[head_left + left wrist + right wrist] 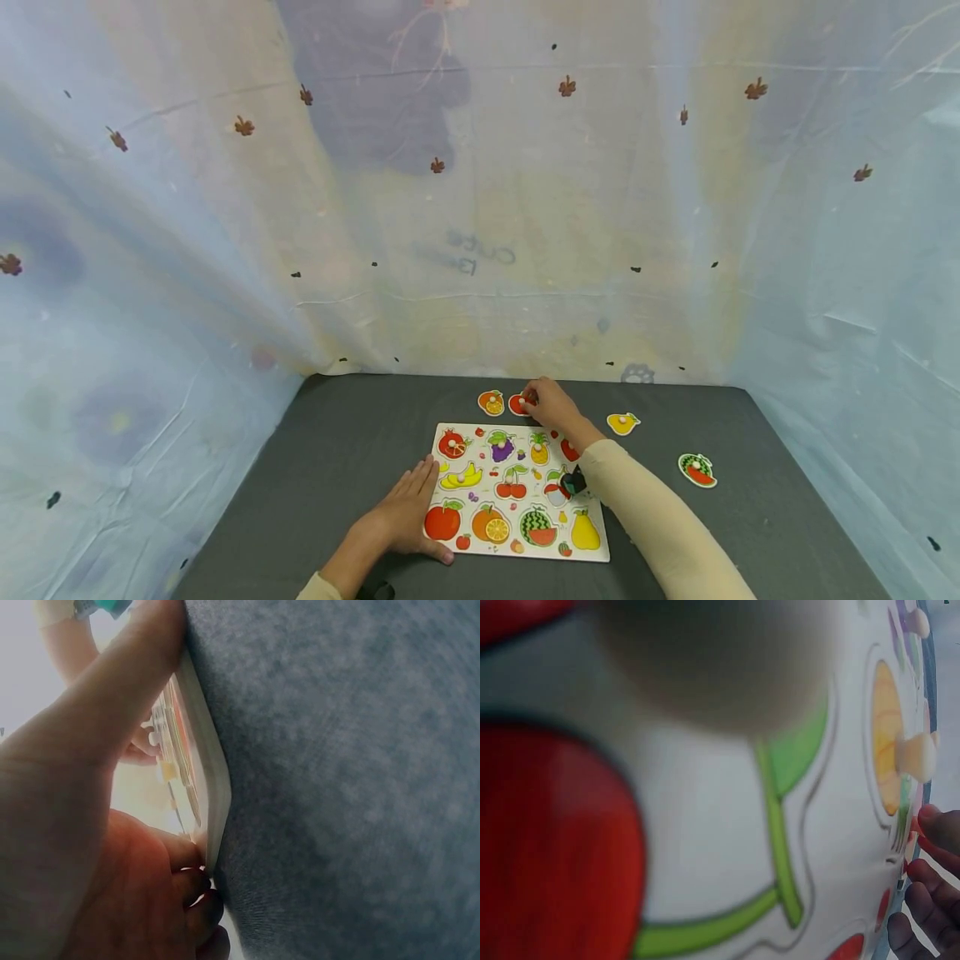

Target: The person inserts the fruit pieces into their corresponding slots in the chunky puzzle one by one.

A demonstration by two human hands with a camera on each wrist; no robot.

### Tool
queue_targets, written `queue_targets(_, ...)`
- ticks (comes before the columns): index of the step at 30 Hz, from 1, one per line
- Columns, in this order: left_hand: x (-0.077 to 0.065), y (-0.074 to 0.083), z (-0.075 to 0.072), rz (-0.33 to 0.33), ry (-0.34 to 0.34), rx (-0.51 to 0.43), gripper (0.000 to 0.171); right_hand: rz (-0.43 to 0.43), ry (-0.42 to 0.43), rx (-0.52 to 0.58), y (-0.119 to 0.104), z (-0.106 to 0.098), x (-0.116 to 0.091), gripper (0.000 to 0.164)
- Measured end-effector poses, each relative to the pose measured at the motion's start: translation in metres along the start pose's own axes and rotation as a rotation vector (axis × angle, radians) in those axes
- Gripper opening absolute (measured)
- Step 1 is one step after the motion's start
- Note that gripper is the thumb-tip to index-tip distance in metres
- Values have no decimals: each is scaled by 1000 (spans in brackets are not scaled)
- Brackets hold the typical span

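A white fruit peg puzzle board (480, 479) lies on the dark table, with painted fruit and small pale knobs. My left hand (408, 512) rests along its left edge, fingers straight and thumb by the near corner; the left wrist view shows these fingers (199, 900) against the board's side. Beyond the far edge, my right hand (553, 404) reaches over the board and pinches a red fruit piece (516, 405), partly covered by the fingertips. Only the fingers of that hand (930, 881) show in the right wrist view, past the board's edge.
Loose on the table are an orange piece (491, 403) beside the red one, a yellow pear piece (622, 423) to the right, and a watermelon piece (697, 471) farther right. A patterned pale curtain (510, 208) stands behind and at both sides of the table.
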State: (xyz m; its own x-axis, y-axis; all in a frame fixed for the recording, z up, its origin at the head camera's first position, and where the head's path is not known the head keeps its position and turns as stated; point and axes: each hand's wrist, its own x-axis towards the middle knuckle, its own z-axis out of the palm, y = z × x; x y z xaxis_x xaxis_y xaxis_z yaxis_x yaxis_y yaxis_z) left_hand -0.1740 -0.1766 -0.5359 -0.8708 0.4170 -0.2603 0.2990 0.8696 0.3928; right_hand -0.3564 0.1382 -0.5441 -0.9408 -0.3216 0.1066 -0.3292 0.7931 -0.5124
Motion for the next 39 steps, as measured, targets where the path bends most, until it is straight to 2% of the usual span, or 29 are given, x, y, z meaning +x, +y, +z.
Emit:
queue_targets(21,1,1,1,-19,-5,3,147,34,18,1,-2,1,-5,10)
queue_targets(34,0,1,0,-1,-4,6,146,20,37,38,-10,-6,-12,10)
queue_targets(39,0,1,0,-7,-4,8,146,-17,40,66,-16,-10,-17,9)
